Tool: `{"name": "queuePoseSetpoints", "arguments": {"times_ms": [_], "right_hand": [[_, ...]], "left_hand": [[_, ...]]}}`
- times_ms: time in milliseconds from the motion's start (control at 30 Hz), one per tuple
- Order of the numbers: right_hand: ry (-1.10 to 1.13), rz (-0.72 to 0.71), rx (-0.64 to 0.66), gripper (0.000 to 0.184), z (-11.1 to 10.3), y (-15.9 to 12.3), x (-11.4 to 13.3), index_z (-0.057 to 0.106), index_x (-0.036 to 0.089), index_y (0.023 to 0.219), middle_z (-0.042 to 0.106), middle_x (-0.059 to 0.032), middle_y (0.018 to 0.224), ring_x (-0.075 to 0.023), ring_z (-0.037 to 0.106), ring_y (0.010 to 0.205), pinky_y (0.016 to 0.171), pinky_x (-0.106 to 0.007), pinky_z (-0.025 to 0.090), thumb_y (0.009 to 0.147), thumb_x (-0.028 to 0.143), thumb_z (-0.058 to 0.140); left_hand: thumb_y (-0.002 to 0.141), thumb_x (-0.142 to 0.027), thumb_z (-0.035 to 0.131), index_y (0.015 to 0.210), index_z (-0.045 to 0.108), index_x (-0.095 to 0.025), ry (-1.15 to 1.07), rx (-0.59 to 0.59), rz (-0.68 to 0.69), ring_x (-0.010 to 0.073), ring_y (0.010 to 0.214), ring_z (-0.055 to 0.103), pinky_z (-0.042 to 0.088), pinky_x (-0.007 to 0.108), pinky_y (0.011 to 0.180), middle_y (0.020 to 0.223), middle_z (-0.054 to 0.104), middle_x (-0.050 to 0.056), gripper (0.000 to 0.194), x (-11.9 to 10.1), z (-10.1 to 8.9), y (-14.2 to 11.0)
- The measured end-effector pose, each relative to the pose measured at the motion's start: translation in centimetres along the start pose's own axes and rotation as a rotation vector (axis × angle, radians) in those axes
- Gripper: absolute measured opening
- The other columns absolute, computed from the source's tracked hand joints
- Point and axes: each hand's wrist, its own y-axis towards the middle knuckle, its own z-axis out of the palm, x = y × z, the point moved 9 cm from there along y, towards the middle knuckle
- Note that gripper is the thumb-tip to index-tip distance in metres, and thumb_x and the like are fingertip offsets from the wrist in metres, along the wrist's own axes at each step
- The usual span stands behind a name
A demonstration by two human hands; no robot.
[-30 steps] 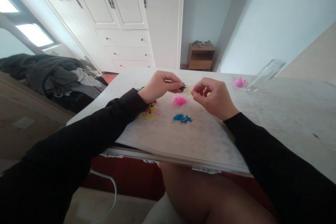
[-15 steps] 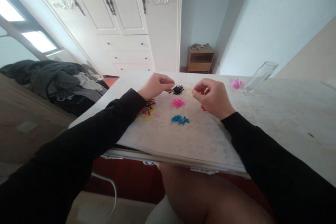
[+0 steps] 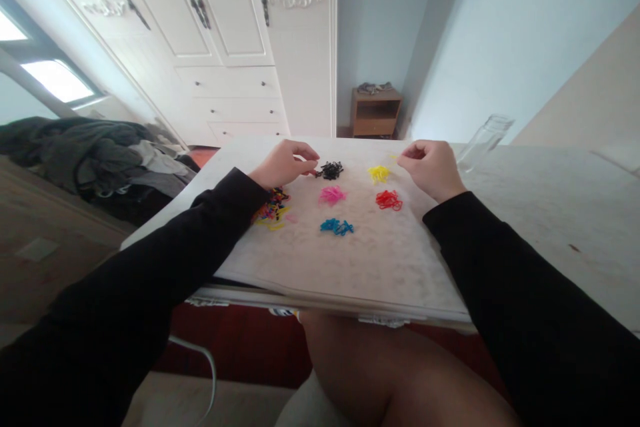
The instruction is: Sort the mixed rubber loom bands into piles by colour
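Note:
My left hand (image 3: 286, 164) is over the table's left side, beside a pile of black rubber bands (image 3: 331, 170). Its thumb and fingertips come together; whatever is between them is too small to make out. My right hand (image 3: 434, 167) pinches a thin yellow rubber band (image 3: 394, 157), just right of a small yellow pile (image 3: 379, 174). Nearer me lie pink bands (image 3: 333, 195), red bands (image 3: 389, 199) and blue bands (image 3: 337, 227) in separate heaps. A mixed-colour heap (image 3: 274, 208) sits under my left wrist, partly hidden by the sleeve.
A clear glass bottle (image 3: 484, 141) stands tilted in view beyond my right hand. The white table (image 3: 340, 267) ends close to my legs. Clothes (image 3: 115, 153) are piled at the left, with a white wardrobe (image 3: 235, 13) and a small wooden cabinet (image 3: 376, 112) behind.
My right hand has moved right, away from the yellow pile, uncovering it and the red heap. It now hides the pink object by the bottle. The view has shifted slightly.

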Motion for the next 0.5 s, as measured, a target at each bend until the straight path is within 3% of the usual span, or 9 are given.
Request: {"name": "queuePoseSetpoints", "arguments": {"times_ms": [167,333,500], "right_hand": [[-0.018,0.010,0.080,0.014,1.0,-0.2,-0.2,0.065,0.019,0.061,0.067,-0.0032,0.065,-0.0179,0.059,0.064,0.066,-0.033,0.044,0.070,0.011,0.072],[-0.017,-0.015,0.172,0.009,2.3,-0.4,-0.5,0.068,0.018,0.064,0.067,-0.0022,0.065,-0.0162,0.055,0.062,0.064,-0.033,0.043,0.069,0.016,0.075],[-0.006,-0.058,0.180,0.007,2.5,-0.4,-0.7,0.070,0.018,0.072,0.068,-0.0033,0.071,-0.0162,0.055,0.064,0.064,-0.033,0.043,0.071,0.023,0.076]], "left_hand": [[0.078,-0.015,0.078,0.086,0.075,-0.013,-0.073,-0.003,0.027,0.0182,0.078,0.080,0.065,0.030,0.073,0.090,0.080,0.011,0.009,-0.3,0.0,0.1],[0.076,-0.016,0.079,0.083,0.075,-0.014,-0.026,-0.019,0.087,0.0156,0.067,0.075,0.059,0.026,0.065,0.073,0.076,0.007,0.008,-0.6,-1.4,0.6],[0.077,-0.026,0.078,0.078,0.078,-0.015,0.098,0.168,0.144,0.0119,0.055,0.064,0.051,0.025,0.058,0.064,0.073,0.005,0.011,-1.0,-2.0,0.6]]}}
